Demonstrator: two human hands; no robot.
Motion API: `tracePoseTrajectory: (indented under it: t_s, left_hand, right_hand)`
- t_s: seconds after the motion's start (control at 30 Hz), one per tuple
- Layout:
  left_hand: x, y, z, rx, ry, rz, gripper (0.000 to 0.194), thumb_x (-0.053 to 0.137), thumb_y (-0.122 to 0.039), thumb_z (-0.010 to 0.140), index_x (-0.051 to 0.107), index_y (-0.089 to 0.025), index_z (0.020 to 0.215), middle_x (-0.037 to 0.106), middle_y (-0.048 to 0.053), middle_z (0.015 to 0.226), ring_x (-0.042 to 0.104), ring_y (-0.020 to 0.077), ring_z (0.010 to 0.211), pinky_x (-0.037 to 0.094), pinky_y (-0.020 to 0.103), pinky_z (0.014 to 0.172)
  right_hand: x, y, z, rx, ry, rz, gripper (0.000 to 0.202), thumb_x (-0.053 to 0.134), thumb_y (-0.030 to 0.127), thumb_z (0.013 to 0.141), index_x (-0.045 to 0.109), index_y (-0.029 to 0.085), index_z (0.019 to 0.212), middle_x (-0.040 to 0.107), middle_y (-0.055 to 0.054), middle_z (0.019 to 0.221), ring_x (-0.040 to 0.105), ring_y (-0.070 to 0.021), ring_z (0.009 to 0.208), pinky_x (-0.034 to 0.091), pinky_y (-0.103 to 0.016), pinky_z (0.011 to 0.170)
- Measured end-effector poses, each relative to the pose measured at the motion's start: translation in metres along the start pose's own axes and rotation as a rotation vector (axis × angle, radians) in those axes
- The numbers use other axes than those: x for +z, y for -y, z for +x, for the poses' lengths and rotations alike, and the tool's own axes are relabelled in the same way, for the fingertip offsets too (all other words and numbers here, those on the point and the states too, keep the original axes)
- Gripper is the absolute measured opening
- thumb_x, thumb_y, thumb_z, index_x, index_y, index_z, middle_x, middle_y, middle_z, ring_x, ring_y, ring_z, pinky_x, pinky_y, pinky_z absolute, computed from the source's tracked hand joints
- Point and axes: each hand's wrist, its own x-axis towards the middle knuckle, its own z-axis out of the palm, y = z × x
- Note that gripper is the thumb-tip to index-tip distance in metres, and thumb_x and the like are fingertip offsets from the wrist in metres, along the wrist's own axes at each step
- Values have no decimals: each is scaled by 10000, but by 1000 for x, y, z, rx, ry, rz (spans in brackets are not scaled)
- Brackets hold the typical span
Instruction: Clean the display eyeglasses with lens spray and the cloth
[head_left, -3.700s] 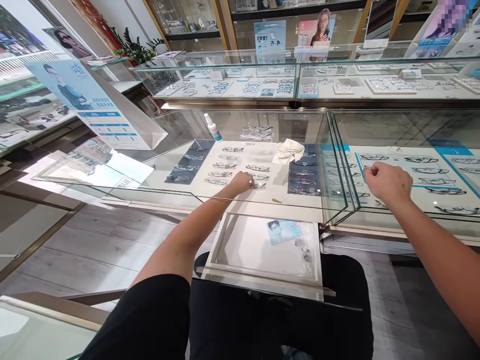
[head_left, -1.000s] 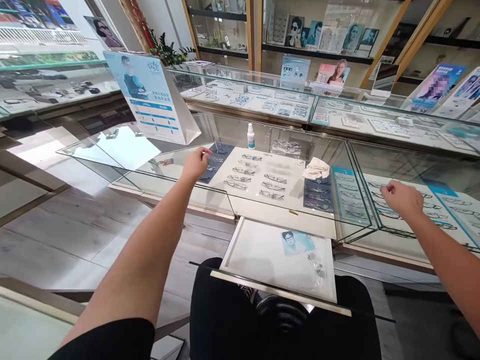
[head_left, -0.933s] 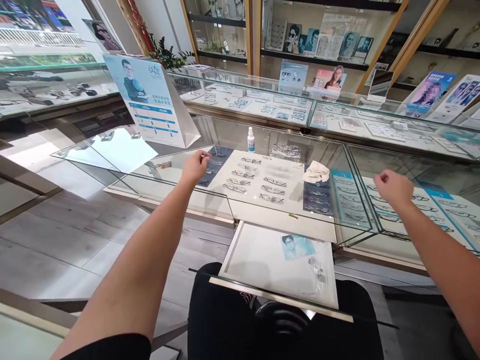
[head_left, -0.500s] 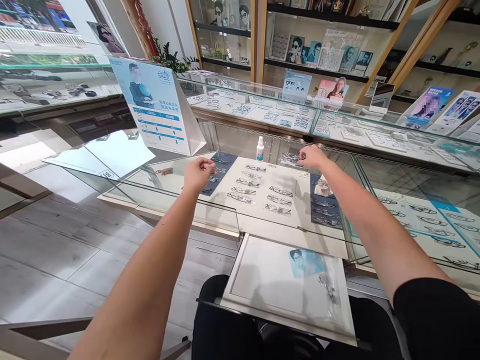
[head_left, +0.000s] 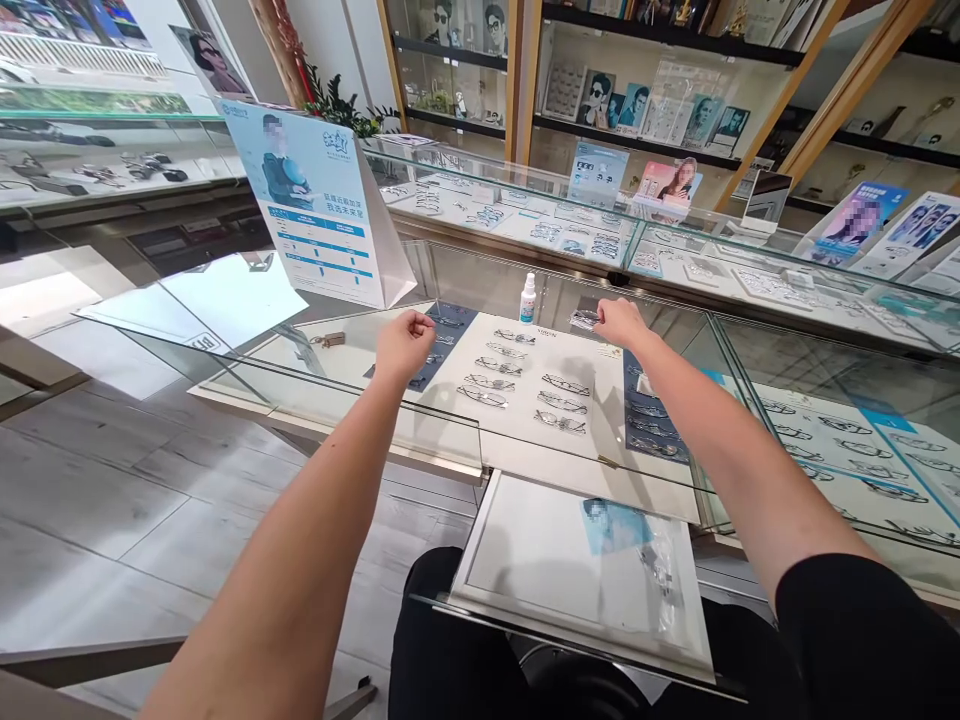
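Observation:
My left hand (head_left: 406, 346) is held over the left part of the glass display case, its fingers curled together; whatever they hold, if anything, is too small to make out. Beyond the case's middle, my right hand (head_left: 622, 323) has its fingers pinched beside a small stack of clear and dark items (head_left: 583, 319); what the fingertips hold is hidden. A white spray bottle (head_left: 528, 299) stands upright between the hands. Under the glass lie rows of eyeglasses (head_left: 561, 402) on a white board, with dark blue strips (head_left: 657, 427) at its sides.
A tent-shaped poster (head_left: 315, 205) stands at the back left, near a mirror-like sheet (head_left: 202, 300). An open drawer (head_left: 525, 570) with a blue card and plastic bags juts out over my lap. More glass cases (head_left: 750, 265) run behind. Keys (head_left: 330, 340) lie at left.
The view has shifted slightly. My left hand has turned a little and its fingers look more curled. My right hand stays near the small stack, its fingers still pinched.

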Motion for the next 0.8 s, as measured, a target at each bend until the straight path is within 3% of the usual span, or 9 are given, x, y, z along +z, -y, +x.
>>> tracePoseTrajectory:
  t_s: [0.1, 0.17, 0.33, 0.43, 0.53, 0.6, 0.7, 0.8]
  left_hand:
    - [-2, -4, -2, -7, -7, 42, 154, 631, -206, 771, 715, -226, 898, 658, 21, 747, 579, 212, 713, 450, 321, 691]
    - [-2, -6, -3, -16, -4, 72, 165, 621, -206, 792, 719, -226, 923, 647, 24, 738, 577, 222, 704, 448, 330, 694]
    - [3, -13, -3, 38, -4, 287, 242, 547, -200, 913, 728, -207, 1073, 691, 77, 810, 654, 287, 807, 467, 367, 774]
    - [9, -18, -6, 113, 40, 508, 333, 474, -200, 984, 726, -203, 1201, 766, 144, 1012, 709, 355, 1019, 483, 400, 863]
    - [13, -24, -9, 127, 79, 647, 409, 425, -209, 1024, 697, -212, 1329, 778, 184, 1176, 714, 384, 1145, 496, 422, 915]
    - [14, -27, -11, 109, 87, 681, 431, 406, -229, 1046, 681, -222, 1378, 783, 183, 1196, 717, 384, 1170, 506, 428, 929]
    - [15, -31, -14, 88, 82, 688, 417, 411, -303, 1074, 668, -242, 1397, 795, 167, 1211, 716, 375, 1182, 517, 435, 943]
    - [13, -35, -17, 81, 65, 674, 416, 469, -339, 1068, 633, -221, 1431, 790, 158, 1250, 699, 360, 1212, 513, 447, 976]
  right_hand:
    - [-15, 11, -28, -47, -13, 57, 149, 667, 225, 833, 539, 246, 906, 707, -89, 994, 595, -281, 980, 387, -348, 736]
    - [-29, 24, -58, -165, -15, 182, 132, 640, 223, 832, 543, 246, 918, 721, -77, 1007, 614, -268, 949, 389, -342, 723]
    - [-66, 64, -178, -486, 81, 385, 112, 635, 202, 842, 548, 272, 841, 722, -34, 951, 632, -273, 977, 473, -390, 910]
    - [-68, 80, -253, -611, 242, 515, 144, 635, 157, 834, 541, 265, 842, 696, -16, 916, 615, -240, 904, 481, -400, 934]
    - [-49, 83, -306, -676, 356, 625, 201, 692, 142, 810, 529, 249, 857, 656, -15, 871, 581, -225, 873, 467, -382, 892]
    - [-28, 80, -326, -661, 411, 682, 229, 706, 125, 799, 527, 248, 870, 642, -7, 865, 573, -218, 871, 460, -374, 884]
    - [7, 71, -334, -546, 400, 713, 216, 691, 125, 812, 527, 248, 879, 634, -12, 883, 570, -224, 897, 448, -367, 863]
    - [45, 60, -322, -444, 318, 688, 185, 640, 124, 831, 512, 251, 870, 625, -23, 892, 569, -239, 933, 440, -365, 851]
